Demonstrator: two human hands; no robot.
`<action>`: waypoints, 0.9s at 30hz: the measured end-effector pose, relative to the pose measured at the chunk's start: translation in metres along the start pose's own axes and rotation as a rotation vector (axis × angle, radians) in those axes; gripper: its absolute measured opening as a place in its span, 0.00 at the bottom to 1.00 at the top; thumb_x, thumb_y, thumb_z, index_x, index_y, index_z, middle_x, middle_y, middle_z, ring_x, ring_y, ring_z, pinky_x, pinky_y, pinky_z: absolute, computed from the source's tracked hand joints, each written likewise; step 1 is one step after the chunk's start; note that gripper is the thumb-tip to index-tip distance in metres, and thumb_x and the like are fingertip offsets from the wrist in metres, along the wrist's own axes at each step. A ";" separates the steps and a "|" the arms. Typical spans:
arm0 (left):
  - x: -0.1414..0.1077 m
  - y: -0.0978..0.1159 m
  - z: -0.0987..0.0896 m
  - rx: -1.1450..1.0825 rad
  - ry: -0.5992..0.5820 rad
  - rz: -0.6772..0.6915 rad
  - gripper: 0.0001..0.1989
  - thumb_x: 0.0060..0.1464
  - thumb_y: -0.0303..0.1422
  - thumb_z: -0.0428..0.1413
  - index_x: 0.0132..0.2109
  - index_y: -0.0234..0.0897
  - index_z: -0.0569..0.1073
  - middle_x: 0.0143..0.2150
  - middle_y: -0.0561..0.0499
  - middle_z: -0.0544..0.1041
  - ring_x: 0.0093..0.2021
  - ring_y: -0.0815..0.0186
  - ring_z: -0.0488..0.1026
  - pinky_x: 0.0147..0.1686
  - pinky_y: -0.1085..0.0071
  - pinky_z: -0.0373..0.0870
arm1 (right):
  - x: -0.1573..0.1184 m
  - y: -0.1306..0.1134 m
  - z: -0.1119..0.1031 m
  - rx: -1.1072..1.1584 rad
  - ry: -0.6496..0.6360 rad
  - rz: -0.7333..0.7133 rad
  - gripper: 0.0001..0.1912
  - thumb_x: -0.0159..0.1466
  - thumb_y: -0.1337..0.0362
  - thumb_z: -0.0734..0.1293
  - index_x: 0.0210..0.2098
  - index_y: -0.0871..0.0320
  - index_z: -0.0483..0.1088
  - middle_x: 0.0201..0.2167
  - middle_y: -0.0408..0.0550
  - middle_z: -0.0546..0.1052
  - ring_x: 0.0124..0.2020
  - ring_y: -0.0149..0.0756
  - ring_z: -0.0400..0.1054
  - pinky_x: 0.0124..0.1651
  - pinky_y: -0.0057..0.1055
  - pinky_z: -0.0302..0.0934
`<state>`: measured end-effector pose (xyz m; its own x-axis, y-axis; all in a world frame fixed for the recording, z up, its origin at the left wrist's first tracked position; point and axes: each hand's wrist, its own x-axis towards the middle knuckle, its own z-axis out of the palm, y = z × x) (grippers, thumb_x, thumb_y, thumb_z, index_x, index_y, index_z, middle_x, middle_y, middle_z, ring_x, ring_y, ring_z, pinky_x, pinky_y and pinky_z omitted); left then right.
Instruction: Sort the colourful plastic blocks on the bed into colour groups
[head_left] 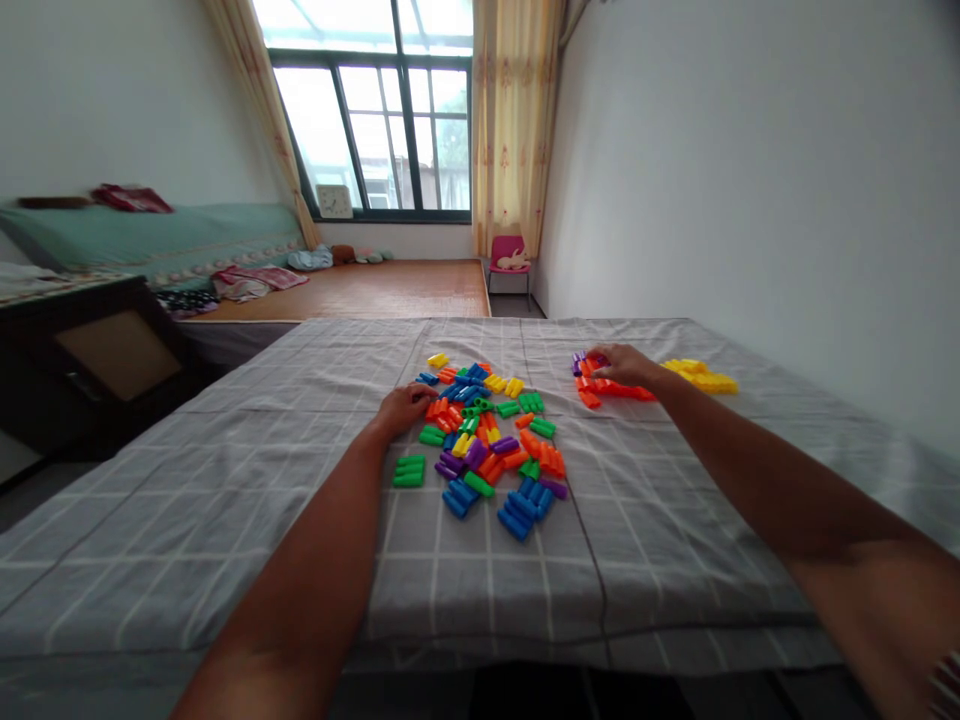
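A loose heap of plastic tube-shaped building blocks in blue, green, orange, yellow and purple lies on the bed's grey checked sheet (300,440). At the heap's left edge is my left hand (406,408), its fingers curled against orange blocks (442,412) and blue blocks (461,388); anything in its grip is hidden. My right hand (619,364) reaches over a separate group of orange blocks (630,391) with purple blocks (577,364) at its far left end. Its fingers bend down and close onto that group, and their tips are partly covered. A green block (409,471) lies apart, nearer to me.
Yellow blocks (699,376) form a pile beyond my right forearm, near the white wall (750,180). Blue blocks (525,507) mark the heap's near edge. Further off are a pink chair (508,250), a wooden-topped bed (390,285) and a dark cabinet (97,350).
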<state>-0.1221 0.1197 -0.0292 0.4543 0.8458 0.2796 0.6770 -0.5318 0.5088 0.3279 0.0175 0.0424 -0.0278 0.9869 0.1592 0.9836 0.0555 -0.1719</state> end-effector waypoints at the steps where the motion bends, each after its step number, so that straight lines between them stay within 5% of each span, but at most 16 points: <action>1: 0.000 0.000 0.000 -0.006 -0.001 0.000 0.15 0.53 0.32 0.52 0.43 0.42 0.81 0.47 0.52 0.81 0.47 0.63 0.76 0.48 0.72 0.71 | 0.003 0.004 0.000 -0.012 -0.031 0.012 0.20 0.55 0.63 0.71 0.47 0.60 0.76 0.43 0.51 0.80 0.42 0.41 0.73 0.45 0.31 0.64; 9: -0.002 0.003 -0.001 -0.026 0.000 0.000 0.14 0.53 0.32 0.52 0.43 0.40 0.81 0.46 0.51 0.81 0.47 0.63 0.76 0.49 0.70 0.70 | 0.005 0.006 0.018 -0.074 -0.123 -0.033 0.18 0.56 0.59 0.70 0.46 0.55 0.77 0.44 0.50 0.80 0.45 0.41 0.73 0.48 0.32 0.63; 14: -0.002 0.005 -0.002 -0.037 -0.001 -0.004 0.14 0.52 0.32 0.53 0.42 0.40 0.81 0.44 0.51 0.81 0.46 0.62 0.76 0.47 0.70 0.71 | 0.007 -0.012 0.006 -0.059 0.006 -0.107 0.27 0.53 0.63 0.73 0.53 0.55 0.73 0.49 0.50 0.78 0.48 0.42 0.72 0.52 0.34 0.64; 19: -0.002 0.005 0.000 -0.044 0.013 -0.026 0.15 0.53 0.32 0.53 0.43 0.40 0.81 0.44 0.51 0.82 0.45 0.63 0.76 0.47 0.70 0.71 | 0.006 -0.116 0.011 0.139 0.035 -0.352 0.15 0.61 0.66 0.68 0.48 0.58 0.75 0.45 0.51 0.79 0.36 0.33 0.74 0.44 0.29 0.65; 23: -0.003 0.004 0.001 -0.067 0.025 -0.035 0.15 0.53 0.32 0.53 0.43 0.40 0.81 0.43 0.51 0.82 0.44 0.63 0.77 0.46 0.71 0.71 | 0.014 -0.208 0.033 0.120 -0.029 -0.553 0.14 0.62 0.67 0.68 0.48 0.57 0.75 0.46 0.51 0.78 0.46 0.37 0.72 0.49 0.30 0.63; 27: -0.004 0.005 -0.001 -0.096 0.012 -0.029 0.15 0.52 0.32 0.53 0.44 0.38 0.81 0.41 0.50 0.82 0.43 0.62 0.77 0.44 0.71 0.71 | 0.026 -0.257 0.052 0.022 -0.135 -0.568 0.18 0.64 0.60 0.67 0.51 0.58 0.74 0.46 0.54 0.78 0.48 0.41 0.72 0.48 0.32 0.63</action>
<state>-0.1208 0.1134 -0.0270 0.4275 0.8618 0.2730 0.6309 -0.5007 0.5927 0.0650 0.0370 0.0399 -0.5735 0.8122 0.1069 0.8040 0.5831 -0.1167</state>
